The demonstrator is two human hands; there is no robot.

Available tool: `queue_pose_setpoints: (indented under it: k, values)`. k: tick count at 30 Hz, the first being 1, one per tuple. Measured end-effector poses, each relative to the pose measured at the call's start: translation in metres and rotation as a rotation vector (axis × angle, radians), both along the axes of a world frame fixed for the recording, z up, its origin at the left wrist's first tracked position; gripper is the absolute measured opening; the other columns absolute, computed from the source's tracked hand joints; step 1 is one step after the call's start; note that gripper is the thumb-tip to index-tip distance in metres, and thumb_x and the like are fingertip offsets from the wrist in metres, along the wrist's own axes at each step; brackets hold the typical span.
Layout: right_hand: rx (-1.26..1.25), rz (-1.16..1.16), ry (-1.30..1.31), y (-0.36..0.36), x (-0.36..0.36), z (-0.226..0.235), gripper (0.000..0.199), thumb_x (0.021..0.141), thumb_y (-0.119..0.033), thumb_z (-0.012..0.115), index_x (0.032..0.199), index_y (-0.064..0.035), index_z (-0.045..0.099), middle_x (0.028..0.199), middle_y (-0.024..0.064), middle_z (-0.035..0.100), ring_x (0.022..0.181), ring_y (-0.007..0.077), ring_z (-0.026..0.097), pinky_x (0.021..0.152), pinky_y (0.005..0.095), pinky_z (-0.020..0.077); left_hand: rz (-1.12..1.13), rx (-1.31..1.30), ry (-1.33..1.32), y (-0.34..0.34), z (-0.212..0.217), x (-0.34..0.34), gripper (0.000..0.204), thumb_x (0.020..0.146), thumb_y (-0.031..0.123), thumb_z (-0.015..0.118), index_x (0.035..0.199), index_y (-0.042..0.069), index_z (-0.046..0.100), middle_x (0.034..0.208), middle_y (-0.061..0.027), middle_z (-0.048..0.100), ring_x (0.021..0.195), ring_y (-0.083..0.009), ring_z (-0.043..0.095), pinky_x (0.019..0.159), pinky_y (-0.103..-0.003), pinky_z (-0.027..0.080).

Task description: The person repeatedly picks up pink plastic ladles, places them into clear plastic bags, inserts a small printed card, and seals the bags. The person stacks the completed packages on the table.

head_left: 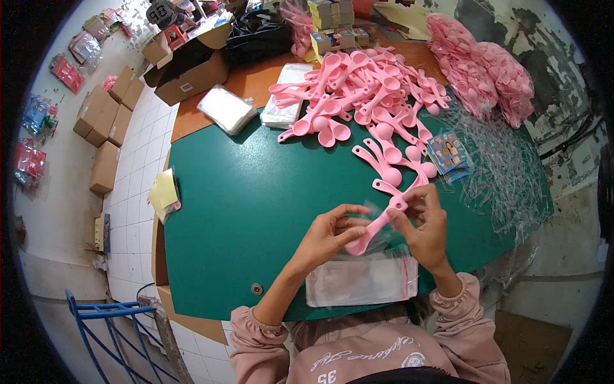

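Above the table's near edge, a pink measuring spoon [378, 225] slants between my hands. My right hand [427, 225] is closed on its far end, near the hole. My left hand [331, 235] is closed at the lower-left end, pinching thin clear film that looks like a plastic bag [385, 240]. How far the film wraps the spoon is hard to see. Just below lies a stack of clear plastic bags [358, 281]. Several loose pink spoons [387, 168] lie beyond my right hand, in front of a large pile of pink spoons [364, 89].
Printed cards [449, 153] and a heap of clear plastic pieces [502, 173] lie at the right. White packs [227, 109], an open cardboard box [192, 73] and bagged pink spoons [473, 70] stand farther back. A round metal piece [256, 289] sits on the green tabletop [236, 211].
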State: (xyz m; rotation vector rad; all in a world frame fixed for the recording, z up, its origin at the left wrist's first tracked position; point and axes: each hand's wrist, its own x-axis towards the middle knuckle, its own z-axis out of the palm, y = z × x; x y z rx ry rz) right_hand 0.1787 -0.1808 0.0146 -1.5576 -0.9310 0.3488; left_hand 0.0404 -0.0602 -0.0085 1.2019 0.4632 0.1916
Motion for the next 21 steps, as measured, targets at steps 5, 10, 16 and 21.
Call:
queue_pose_setpoints:
  k: [5,10,16,21]
  values:
    - [0.045,0.018,0.153,0.004,0.008,-0.002,0.021,0.079,-0.007,0.063,0.091,-0.0002,0.047,0.077,0.0087,0.061,0.066,0.0114,0.059,0.059,0.0225,0.0476,-0.186,0.095,0.129,0.014,-0.006,-0.012,0.028,0.092,0.023,0.046,0.099,-0.001,0.059,0.080,-0.0001,0.058,0.073,-0.0058,0.050,0.066,-0.020,0.041]
    - [-0.042,0.311,-0.189,0.008,0.011,-0.001,0.024,0.085,-0.025,0.057,0.093,-0.0018,0.055,0.092,0.0098,0.058,0.083,0.0169,0.057,0.072,0.0296,0.0469,-0.083,0.195,-0.044,0.012,0.008,-0.003,0.031,0.094,0.022,0.041,0.098,-0.001,0.061,0.081,-0.0008,0.061,0.069,-0.0046,0.048,0.060,-0.018,0.038]
    - [-0.200,0.285,-0.187,0.020,0.085,0.002,0.039,0.083,-0.035,0.054,0.098,-0.0001,0.060,0.105,0.0150,0.055,0.087,0.0235,0.054,0.077,0.0353,0.0426,0.116,0.075,0.020,0.022,0.014,-0.013,0.031,0.094,0.020,0.039,0.103,-0.002,0.059,0.083,-0.0019,0.062,0.065,-0.0021,0.046,0.056,-0.016,0.037]
    - [-0.602,-0.399,-0.813,-0.001,0.221,-0.043,0.032,0.075,-0.024,0.062,0.096,0.0000,0.062,0.095,0.0194,0.059,0.088,0.0275,0.057,0.074,0.0338,0.0451,0.150,0.054,-0.043,0.026,0.016,-0.008,0.031,0.094,0.020,0.040,0.105,-0.002,0.058,0.086,-0.0043,0.062,0.065,-0.0025,0.046,0.057,-0.017,0.038]
